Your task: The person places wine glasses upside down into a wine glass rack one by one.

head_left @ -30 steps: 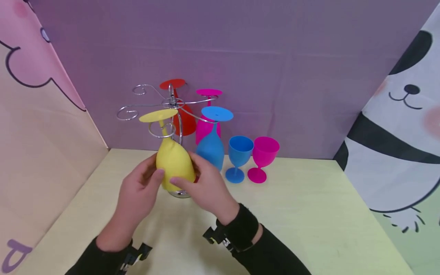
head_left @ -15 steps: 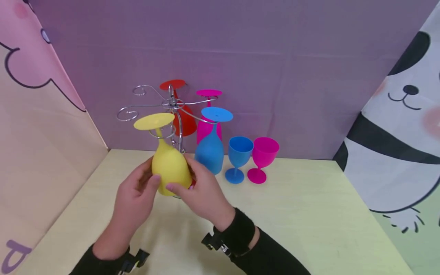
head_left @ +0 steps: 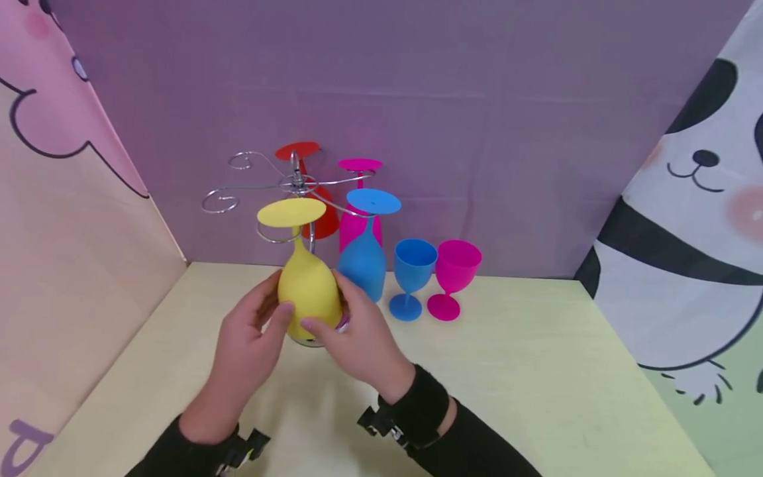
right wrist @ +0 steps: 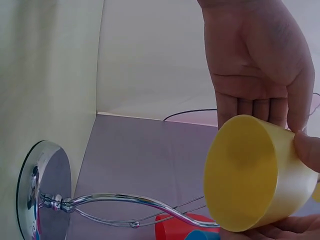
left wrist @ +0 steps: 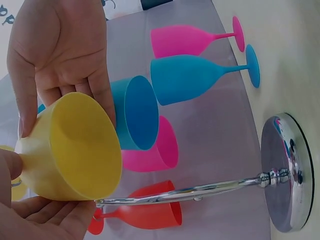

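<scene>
In the head view, an upside-down yellow plastic goblet (head_left: 310, 291) is held between both hands. My left hand (head_left: 253, 341) grips its bowl from the left and my right hand (head_left: 366, 338) from the right, thumbs on the near side. Its stem is at a front ring of the silver wire glass rack (head_left: 296, 182), with the foot above that ring. Both wrist views look into the bowl's open mouth, well above the rack's round chrome base (left wrist: 287, 172). Upside down on other arms hang a red goblet (head_left: 324, 222), a pink goblet (head_left: 360, 164) and a blue goblet (head_left: 363, 262).
Right of the rack, a blue goblet (head_left: 411, 271) and a pink goblet (head_left: 456, 271) stand upright on the pale table (head_left: 507, 384). Two curled rack arms on the left, one ending in a wire curl (head_left: 220, 200), carry nothing. A purple backdrop (head_left: 477, 146) closes off the back.
The yellow goblet dips slightly left and toward me, then shifts right with both hands. It is now more upright, its foot more level over the ring. The other goblets stay put.
</scene>
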### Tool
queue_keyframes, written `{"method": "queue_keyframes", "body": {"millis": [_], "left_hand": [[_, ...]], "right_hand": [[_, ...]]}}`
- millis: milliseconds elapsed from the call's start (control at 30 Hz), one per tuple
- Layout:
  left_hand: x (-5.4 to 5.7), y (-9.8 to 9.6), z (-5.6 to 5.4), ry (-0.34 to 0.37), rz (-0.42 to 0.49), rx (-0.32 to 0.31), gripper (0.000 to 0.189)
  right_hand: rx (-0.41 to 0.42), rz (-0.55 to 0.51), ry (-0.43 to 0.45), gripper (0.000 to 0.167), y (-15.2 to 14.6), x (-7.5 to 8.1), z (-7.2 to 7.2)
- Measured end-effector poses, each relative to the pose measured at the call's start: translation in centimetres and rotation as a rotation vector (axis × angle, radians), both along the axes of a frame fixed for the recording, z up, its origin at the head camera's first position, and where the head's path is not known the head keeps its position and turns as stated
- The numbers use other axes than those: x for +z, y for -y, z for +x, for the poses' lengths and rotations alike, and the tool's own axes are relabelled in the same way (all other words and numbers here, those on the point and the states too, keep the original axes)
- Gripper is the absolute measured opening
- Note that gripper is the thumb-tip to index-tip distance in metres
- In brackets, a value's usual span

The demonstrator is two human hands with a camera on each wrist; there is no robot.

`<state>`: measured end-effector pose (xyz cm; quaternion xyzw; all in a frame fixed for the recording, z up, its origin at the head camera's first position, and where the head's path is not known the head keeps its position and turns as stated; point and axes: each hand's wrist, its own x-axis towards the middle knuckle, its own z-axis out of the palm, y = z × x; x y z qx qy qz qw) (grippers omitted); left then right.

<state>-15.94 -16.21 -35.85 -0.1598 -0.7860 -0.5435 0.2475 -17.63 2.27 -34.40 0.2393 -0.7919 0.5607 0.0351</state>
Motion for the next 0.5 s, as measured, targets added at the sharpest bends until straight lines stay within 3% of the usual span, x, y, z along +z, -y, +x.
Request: {"method": "queue_keyframes", "body": {"millis": [333,500], "left_hand": [[-0.34,-0.48,0.12,0.060,0.015,0.009,0.051],[-0.69,-0.57,0.06,0.051,-0.018,0.020,0.052]], "right_hand": [[-0.039,0.002,0.001,0.077,-0.14,-0.47,-0.18],[-0.079,0.013,-0.007,0.079,-0.24,-0.85,0.03]]}}
